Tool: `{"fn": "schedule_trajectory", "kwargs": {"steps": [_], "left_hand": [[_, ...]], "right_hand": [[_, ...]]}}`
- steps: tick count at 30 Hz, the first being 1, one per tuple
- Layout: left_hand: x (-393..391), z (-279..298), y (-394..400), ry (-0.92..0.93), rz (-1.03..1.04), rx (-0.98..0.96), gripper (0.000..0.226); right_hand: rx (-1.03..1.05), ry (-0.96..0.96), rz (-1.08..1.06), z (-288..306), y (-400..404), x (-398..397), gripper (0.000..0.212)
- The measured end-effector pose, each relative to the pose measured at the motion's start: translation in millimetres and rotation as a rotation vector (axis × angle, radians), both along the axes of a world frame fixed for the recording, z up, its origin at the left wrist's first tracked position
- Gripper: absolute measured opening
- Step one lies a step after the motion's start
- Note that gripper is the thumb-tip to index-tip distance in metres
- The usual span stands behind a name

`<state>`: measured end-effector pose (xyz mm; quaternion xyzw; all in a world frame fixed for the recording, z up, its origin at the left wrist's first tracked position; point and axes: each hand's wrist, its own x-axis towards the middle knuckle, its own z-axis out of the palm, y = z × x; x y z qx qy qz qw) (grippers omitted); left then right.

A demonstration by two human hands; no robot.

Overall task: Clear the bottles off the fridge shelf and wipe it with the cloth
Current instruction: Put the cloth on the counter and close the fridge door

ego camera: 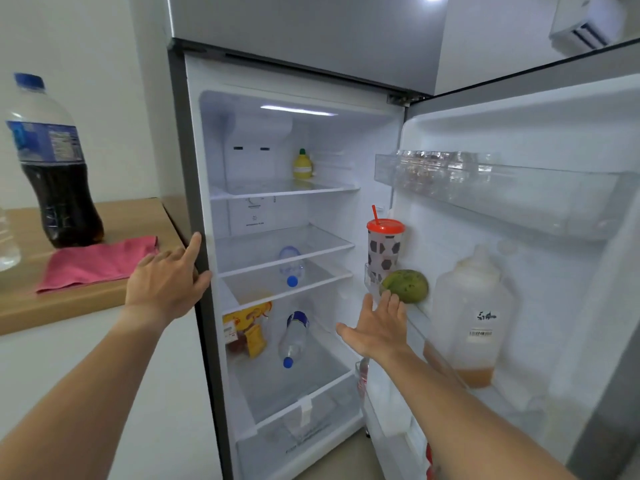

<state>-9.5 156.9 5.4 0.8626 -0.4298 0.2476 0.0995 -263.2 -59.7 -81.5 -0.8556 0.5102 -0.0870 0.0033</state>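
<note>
Bottles lie on glass fridge shelves; both hands' fingers spread, seemingly empty.

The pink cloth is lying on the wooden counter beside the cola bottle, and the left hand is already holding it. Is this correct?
Not quite. In the head view the pink cloth does lie on the wooden counter beside the cola bottle, but the left hand is not holding it; that hand is empty, resting against the fridge's front edge.

Wooden counter bearing folded pink cloth and dark cola bottle; glass fridge shelf bearing a lying clear water bottle.
</note>
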Motion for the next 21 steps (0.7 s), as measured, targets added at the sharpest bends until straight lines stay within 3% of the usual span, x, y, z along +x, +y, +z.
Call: {"fn": "schedule_trajectory", "kwargs": {"steps": [6,14,21], "left_hand": [[-1.2,-2.4,8.1,-0.006,0.04,0.09,0.077],[-12.3,-9.2,21.0,0.089,0.026,0.002,0.05],[-4.1,7.0,21.8,0.175,0.002,0.135,0.054]], "right_hand": [[0.209,-0.182,0.195,15.2,42.7,41.3,0.087],[0.01,-0.239,0.415,63.3,98.3,87.3,0.079],[-0.124,-0.281,0.541,104.1,149.7,109.1,0.074]]}}
